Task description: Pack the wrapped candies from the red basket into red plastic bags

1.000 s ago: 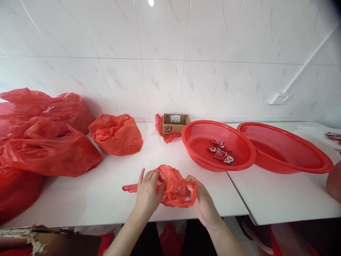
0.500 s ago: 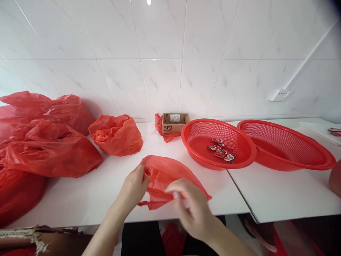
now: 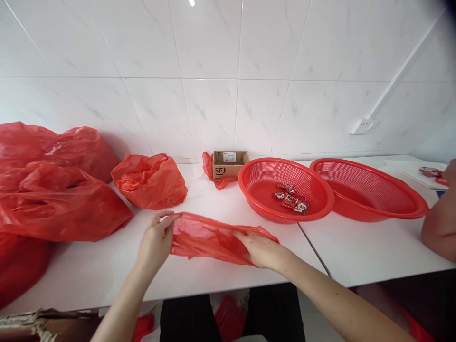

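Running left to right, the white bench shows bare surface along its near edge under the hands, and a seam splits it just right of the first basket. Stuffed red bags crowd its left end, at least three large ones by the wall, with one smaller open bag beside them. Two red mesh baskets stand at the right, rims touching or overlapping: the nearer basket holds about four small red wrapped packets, the far basket shows nothing inside. One small cardboard box sits against the tiled wall. The thin red bag lies stretched flat near the bench's front edge; the left hand pinches its left end, the right hand clasps its right end. Half a second earlier that bag was bunched and lifted between hands much closer together. Another person's arm rests at the far right edge.
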Action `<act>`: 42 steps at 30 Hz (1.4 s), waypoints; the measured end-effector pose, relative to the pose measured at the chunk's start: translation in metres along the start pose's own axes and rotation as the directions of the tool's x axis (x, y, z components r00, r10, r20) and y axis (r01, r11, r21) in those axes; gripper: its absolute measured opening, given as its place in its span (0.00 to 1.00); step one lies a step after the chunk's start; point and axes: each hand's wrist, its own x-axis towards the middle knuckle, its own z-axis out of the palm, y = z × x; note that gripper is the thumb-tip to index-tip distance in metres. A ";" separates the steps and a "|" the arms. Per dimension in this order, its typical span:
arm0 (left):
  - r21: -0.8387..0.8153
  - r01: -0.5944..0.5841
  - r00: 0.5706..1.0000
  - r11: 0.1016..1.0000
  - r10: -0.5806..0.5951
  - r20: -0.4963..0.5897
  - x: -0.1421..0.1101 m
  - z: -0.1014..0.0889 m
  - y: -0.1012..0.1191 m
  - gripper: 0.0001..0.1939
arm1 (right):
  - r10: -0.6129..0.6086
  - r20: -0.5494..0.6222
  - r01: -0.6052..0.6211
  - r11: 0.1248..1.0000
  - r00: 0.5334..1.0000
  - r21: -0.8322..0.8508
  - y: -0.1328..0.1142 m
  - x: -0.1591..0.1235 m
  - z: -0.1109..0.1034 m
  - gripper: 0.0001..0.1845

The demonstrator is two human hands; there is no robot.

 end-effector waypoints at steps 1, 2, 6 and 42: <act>0.001 0.000 0.999 1.000 0.000 -0.039 -0.005 0.009 0.004 0.23 | 0.001 -0.035 -0.002 0.999 0.999 -0.042 -0.006 0.002 0.003 0.35; -0.008 0.014 0.999 1.000 -0.014 -0.049 -0.010 0.019 0.008 0.25 | -0.008 -0.079 0.001 0.996 0.997 -0.088 -0.011 0.004 0.007 0.31; -0.055 0.173 0.983 0.983 -0.176 -0.052 -0.028 0.049 0.023 0.32 | -0.105 -0.239 0.049 0.972 0.965 -0.230 -0.026 0.013 0.016 0.17; -0.168 0.283 0.930 0.944 -0.227 0.289 -0.046 0.007 0.027 0.30 | 0.157 -0.096 -0.148 0.984 0.983 0.100 0.113 -0.011 -0.106 0.37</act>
